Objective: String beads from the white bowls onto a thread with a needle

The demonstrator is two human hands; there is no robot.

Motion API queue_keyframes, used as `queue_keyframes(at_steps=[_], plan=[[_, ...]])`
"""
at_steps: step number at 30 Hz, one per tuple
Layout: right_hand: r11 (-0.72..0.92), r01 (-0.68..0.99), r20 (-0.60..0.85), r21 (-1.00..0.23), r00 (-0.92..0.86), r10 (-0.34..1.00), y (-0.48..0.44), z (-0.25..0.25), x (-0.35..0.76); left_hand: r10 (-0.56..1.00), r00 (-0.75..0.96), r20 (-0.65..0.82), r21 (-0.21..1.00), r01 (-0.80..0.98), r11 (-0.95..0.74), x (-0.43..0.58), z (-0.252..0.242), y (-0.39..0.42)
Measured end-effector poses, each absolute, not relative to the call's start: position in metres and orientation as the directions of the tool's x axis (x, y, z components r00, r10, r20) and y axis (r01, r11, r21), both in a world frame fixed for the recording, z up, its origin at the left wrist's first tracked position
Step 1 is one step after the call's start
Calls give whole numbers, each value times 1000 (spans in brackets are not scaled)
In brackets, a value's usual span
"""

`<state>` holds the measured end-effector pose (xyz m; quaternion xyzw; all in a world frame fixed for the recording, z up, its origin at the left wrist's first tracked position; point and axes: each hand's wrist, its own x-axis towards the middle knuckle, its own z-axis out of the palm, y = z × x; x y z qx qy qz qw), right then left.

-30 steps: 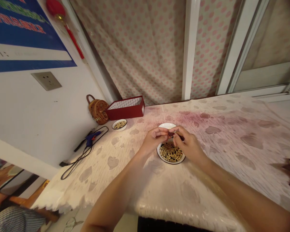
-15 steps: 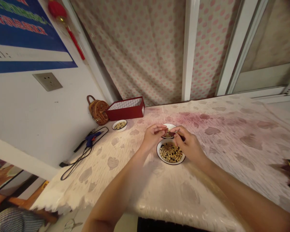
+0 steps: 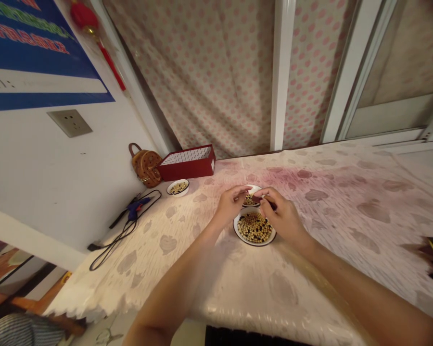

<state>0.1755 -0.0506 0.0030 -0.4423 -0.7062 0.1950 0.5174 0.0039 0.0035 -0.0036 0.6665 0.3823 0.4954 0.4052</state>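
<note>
Pinching a small dark-red object (image 3: 257, 198) in its fingertips, the right hand (image 3: 285, 215) faces the left hand (image 3: 230, 204), whose fingers are half bent; whether these hold something, I cannot tell. Just below the hands is a black-rimmed dish (image 3: 239, 216) of yellow and black beans (image 3: 254, 229).

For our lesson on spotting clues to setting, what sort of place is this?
Probably a room in a home or small shop; I cannot tell which. Clues: the patterned tablecloth, the dotted curtain and the hanging red lantern ornament.
</note>
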Motion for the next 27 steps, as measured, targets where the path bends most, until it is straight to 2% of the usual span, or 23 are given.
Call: queue_keyframes(at_steps=[7,10,13,18,21,24,27], plan=[[517,424,539,-744,-77,839,-49,0,177,889,283,360,903,134,-408,7,-4,6],[509,427,534,-747,-71,843,-50,2,177,893,268,363,875,231,-425,4,1,-1],[504,427,538,-750,-48,841,-51,5,177,900,259,351,795,424,-433,-3,12,-17],[479,450,543,-754,16,840,-51,8,179,798,537,274,561,585,-586,-9,24,-44],[465,457,535,-758,27,845,-51,8,180,756,597,270,437,623,-648,-5,20,-49],[461,460,530,-759,24,847,-50,7,180,755,591,284,388,649,-654,-1,14,-48],[463,455,528,-761,19,849,-50,6,180,774,574,268,400,665,-631,1,13,-47]])
